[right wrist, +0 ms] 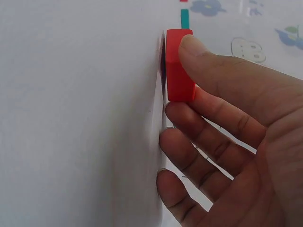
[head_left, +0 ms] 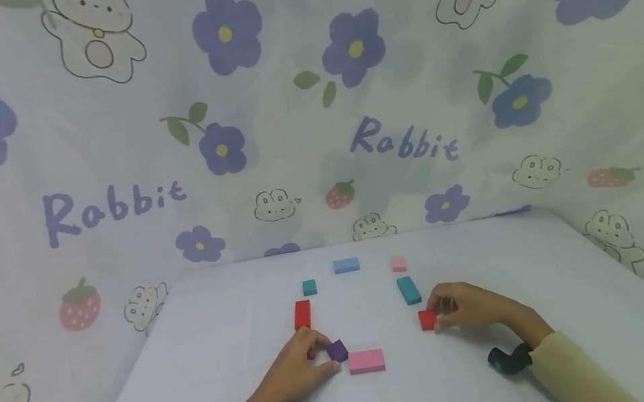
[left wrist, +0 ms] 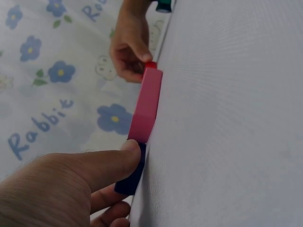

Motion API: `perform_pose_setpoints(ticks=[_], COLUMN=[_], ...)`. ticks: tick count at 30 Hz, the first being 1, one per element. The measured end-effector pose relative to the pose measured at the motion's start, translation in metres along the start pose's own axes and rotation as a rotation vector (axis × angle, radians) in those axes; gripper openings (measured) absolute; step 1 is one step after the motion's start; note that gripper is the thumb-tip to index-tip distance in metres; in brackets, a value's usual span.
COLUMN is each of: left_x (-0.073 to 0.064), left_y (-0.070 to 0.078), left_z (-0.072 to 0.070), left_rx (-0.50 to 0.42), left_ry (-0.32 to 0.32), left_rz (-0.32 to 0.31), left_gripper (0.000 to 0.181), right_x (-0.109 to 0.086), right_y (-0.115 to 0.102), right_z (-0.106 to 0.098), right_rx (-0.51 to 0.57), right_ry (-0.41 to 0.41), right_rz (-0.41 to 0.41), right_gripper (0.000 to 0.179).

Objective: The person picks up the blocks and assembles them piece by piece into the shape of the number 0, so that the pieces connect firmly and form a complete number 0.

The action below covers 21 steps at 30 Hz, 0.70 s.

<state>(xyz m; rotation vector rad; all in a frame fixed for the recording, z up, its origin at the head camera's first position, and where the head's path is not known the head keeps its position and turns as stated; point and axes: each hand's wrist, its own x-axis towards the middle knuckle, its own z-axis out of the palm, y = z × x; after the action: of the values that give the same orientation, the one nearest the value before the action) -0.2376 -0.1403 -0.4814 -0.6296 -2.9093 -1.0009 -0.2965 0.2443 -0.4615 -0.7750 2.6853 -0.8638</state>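
Observation:
Thumb and fingers of my left hand point(head_left: 295, 371) pinch a dark purple block point(head_left: 337, 351) on the white table. A pink rectangular block point(head_left: 366, 361) lies just right of it, close to the purple one's corner. My right hand point(head_left: 464, 304) pinches a small red block point(head_left: 427, 320) farther right. In the right wrist view the thumb presses one side of that red block point(right wrist: 180, 66), with the other fingers curled beneath. Beyond the left hand's fingers lies a long red block point(head_left: 303, 314). A teal rectangular block point(head_left: 409, 291) lies just past the right hand's red block.
Farther back on the table point(head_left: 225, 349) are a small teal block point(head_left: 309, 287), a light blue block point(head_left: 346, 266) and a small light pink block point(head_left: 399, 263). Together the blocks form a loose ring. A patterned cloth point(head_left: 293, 164) hangs behind the table and at its sides.

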Motion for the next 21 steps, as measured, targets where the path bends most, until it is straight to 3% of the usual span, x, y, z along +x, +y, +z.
perform_pose_setpoints(ticks=[6, 15, 21], left_x=[0.0, 0.0, 0.001], left_y=[0.001, 0.0, 0.001], left_z=[0.0, 0.002, 0.0], left_rx=[0.006, 0.006, 0.002], left_ry=[-0.001, -0.005, -0.005], left_rz=[-0.011, -0.01, -0.021], left_gripper=[0.038, 0.038, 0.04], right_x=[0.0, 0.005, 0.011], right_y=[-0.005, -0.032, -0.05], right_z=[0.004, 0.017, 0.029], right_rx=[0.024, 0.048, 0.03], right_ry=[0.034, 0.101, 0.103], right_rz=[-0.022, -0.158, -0.154], right_gripper=[0.03, 0.029, 0.03])
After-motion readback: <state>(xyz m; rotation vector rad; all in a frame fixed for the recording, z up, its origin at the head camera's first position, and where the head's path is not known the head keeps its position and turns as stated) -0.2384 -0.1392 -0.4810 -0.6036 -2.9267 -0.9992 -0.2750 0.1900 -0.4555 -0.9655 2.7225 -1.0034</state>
